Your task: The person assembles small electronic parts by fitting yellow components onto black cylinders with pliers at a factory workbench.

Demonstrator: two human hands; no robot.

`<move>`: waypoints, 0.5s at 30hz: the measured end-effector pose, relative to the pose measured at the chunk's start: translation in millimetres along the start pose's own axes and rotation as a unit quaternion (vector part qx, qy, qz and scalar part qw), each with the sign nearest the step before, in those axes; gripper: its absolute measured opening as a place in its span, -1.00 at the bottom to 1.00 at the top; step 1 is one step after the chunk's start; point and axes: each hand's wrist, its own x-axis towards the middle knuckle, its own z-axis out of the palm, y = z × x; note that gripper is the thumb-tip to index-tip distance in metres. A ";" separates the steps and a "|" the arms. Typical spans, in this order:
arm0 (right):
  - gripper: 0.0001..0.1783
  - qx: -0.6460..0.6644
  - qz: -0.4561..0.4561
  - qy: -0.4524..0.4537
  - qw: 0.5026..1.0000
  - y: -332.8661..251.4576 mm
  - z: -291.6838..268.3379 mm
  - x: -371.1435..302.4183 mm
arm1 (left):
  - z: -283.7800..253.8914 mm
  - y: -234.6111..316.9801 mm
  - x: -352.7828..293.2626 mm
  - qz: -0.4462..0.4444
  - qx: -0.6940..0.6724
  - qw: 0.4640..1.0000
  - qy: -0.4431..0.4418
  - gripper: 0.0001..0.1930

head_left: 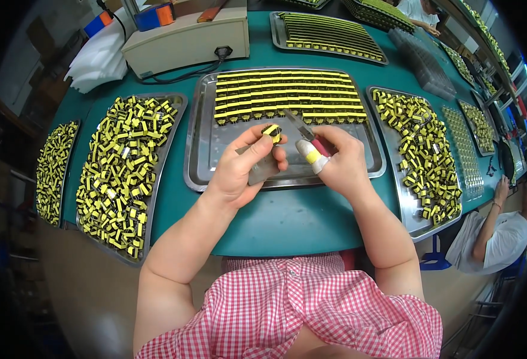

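My left hand [242, 161] pinches a small yellow-and-black transformer [272, 133] between thumb and fingers, above the near side of a metal tray [203, 152]. A flat greyish patch shows under those fingers; I cannot make out what it is. My right hand [340, 158] is closed around red-handled pliers [300, 124], whose pointed dark jaws aim up and left, to the right of the transformer. White and yellow tape [311, 157] wraps one finger of this hand. Behind both hands, neat rows of similar transformers [287, 93] fill the tray's far part.
Trays heaped with loose transformers stand at left [126, 170] and right [422, 155], with another pile [55, 170] at far left. A beige box-shaped device [186, 42] with a black cable and a full tray [332, 37] stand behind. A co-worker [494, 236] sits at right.
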 end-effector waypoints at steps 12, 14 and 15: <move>-0.66 -0.098 -0.117 0.050 0.987 1.1 -9.1 -0.6 | -4.0 1.8 3.2 0.044 0.005 0.999 0.010 -0.75; -0.66 -0.099 -0.121 0.049 0.987 1.0 -9.3 -0.6 | -4.1 1.7 3.2 0.052 0.017 0.998 0.018 -0.74; -0.65 -0.101 -0.124 0.049 0.986 1.0 -9.2 -0.5 | -4.3 1.8 3.5 0.052 0.016 0.998 0.019 -0.74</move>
